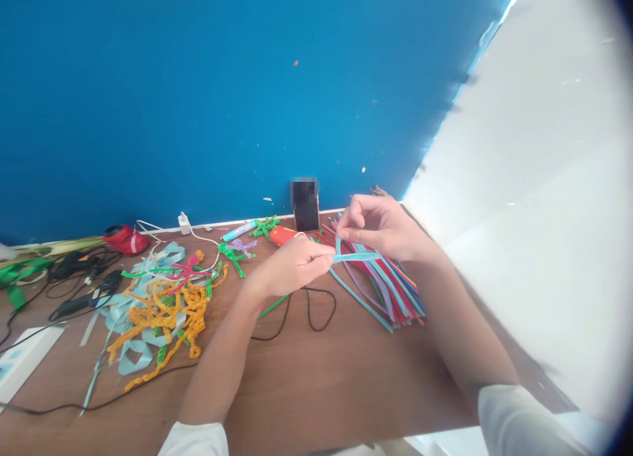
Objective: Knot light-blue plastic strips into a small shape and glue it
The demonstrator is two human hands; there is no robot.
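Above the table, my left hand [300,265] pinches a light blue pipe cleaner [356,256] between thumb and fingers. The pipe cleaner is bent, with one part running across toward my right hand [383,227] and another rising to its fingertips. My right hand is closed on that raised part, thumb against index finger. Beneath the right hand and forearm lies a loose bundle of pipe cleaners [390,288] in red, blue, purple and other colours. One light blue strand [359,296] sticks out of the bundle to the left.
A tangle of orange pipe cleaners [163,311] and pale blue ribbon [136,357] covers the left of the table. Twisted green figures [235,258] lie behind it. A phone [306,205] leans on the blue wall. Black cables [321,327], a white power strip [27,360] and a red pouch [126,240] are around.
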